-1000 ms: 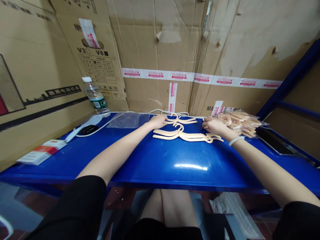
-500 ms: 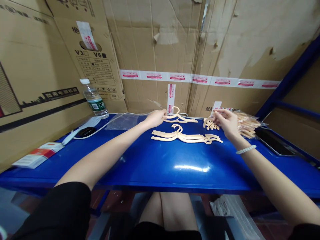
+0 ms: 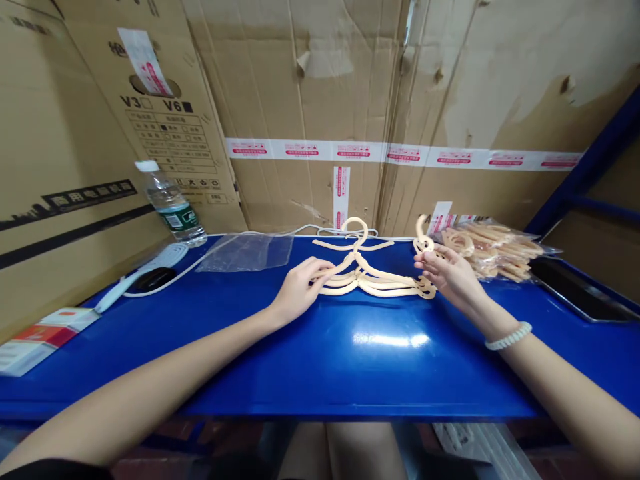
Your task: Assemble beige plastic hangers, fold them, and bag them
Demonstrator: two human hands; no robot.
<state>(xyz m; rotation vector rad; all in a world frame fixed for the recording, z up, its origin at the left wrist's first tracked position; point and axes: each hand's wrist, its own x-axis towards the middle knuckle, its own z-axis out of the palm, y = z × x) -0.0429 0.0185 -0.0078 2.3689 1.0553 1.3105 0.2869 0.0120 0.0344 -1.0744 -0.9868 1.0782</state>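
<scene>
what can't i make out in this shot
All in the head view:
Held hanger: gripped end hidden by the left hand
Small hook piece: lower part covered by the right hand; grip unclear
Red-and-white box: one end cut off by the left edge
Bottle label: fine print too small

Hands: two, left hand [image 3: 300, 293] and right hand [image 3: 453, 277]. Hangers [image 3: 356, 256]: at least three; overlap hides exact count. Packed bag [image 3: 500, 248]: one, contents uncountable. Flat bag [image 3: 245, 253] on table [image 3: 300, 373]: one. Bottle [image 3: 173, 207]: one. Bracelet [image 3: 509, 337]: one. Dark slab [image 3: 583, 290]: one. Red-white box [image 3: 47, 337]: one. Table: one.
</scene>
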